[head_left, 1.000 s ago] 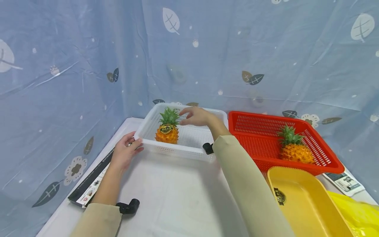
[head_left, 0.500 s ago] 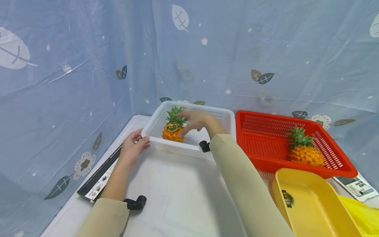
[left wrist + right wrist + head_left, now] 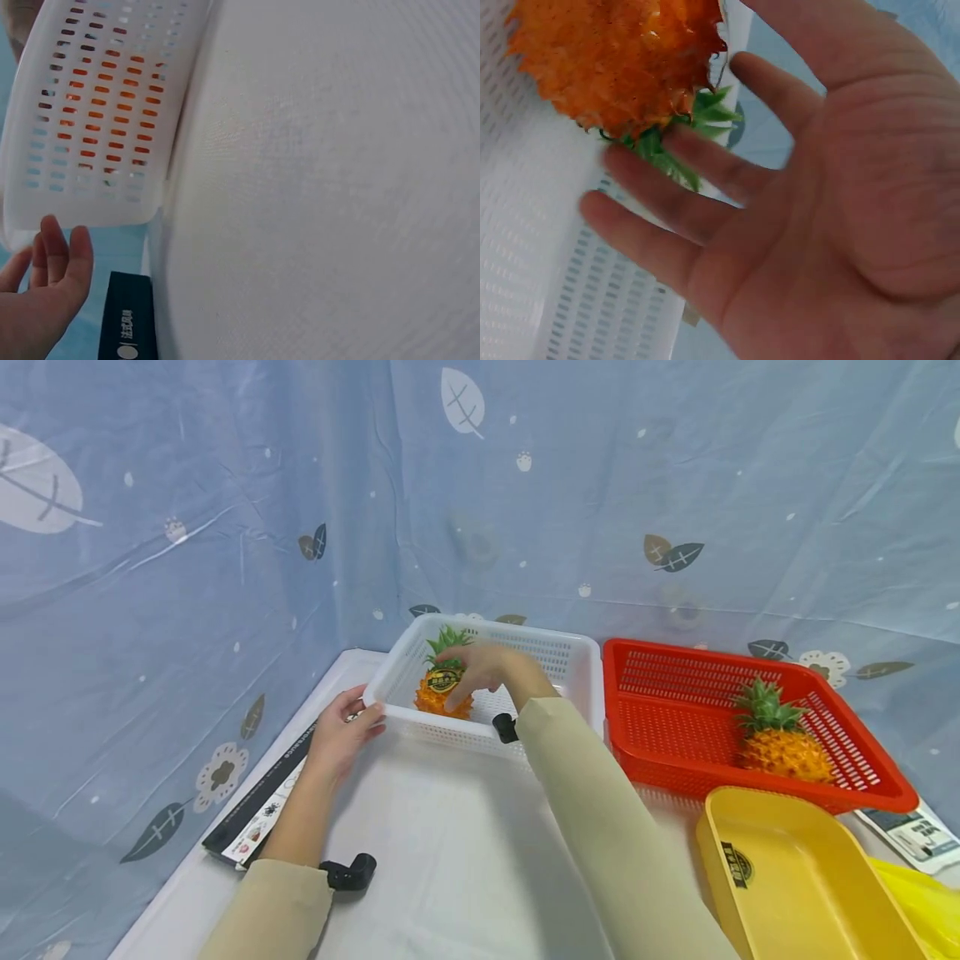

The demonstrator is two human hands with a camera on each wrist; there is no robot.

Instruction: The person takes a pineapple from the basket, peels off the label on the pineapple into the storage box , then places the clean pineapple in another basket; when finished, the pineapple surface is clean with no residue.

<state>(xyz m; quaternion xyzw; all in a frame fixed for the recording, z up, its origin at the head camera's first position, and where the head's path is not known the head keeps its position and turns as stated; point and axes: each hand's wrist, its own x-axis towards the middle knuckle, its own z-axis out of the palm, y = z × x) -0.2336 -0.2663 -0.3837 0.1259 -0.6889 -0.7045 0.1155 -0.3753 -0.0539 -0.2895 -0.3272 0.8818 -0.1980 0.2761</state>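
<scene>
A small orange pineapple (image 3: 428, 697) with green leaves and a black-and-gold label lies in the white slotted basket (image 3: 480, 739). Over its right side reaches my right hand (image 3: 487, 665), fingers spread; the right wrist view shows the fingertips (image 3: 592, 202) apart and near the leaves. Whether they touch the fruit cannot be told. My left hand (image 3: 341, 735) holds the basket's near left corner, thumb against the front and fingers at the left side. In the left wrist view its fingers (image 3: 54, 247) lie against that corner, and orange fruit shows through the slots.
A red basket (image 3: 667, 768) on the right holds another pineapple (image 3: 787, 755). In front of it stands a yellow tub (image 3: 810, 877), with a yellow bag (image 3: 911, 893) beside it. A dark box (image 3: 258, 802) lies along the table's left edge. A patterned blue curtain (image 3: 540, 510) hangs behind.
My right hand has moved left and down from above the white basket's middle to the pineapple. The left hand stays at the corner. The head view has turned slightly left.
</scene>
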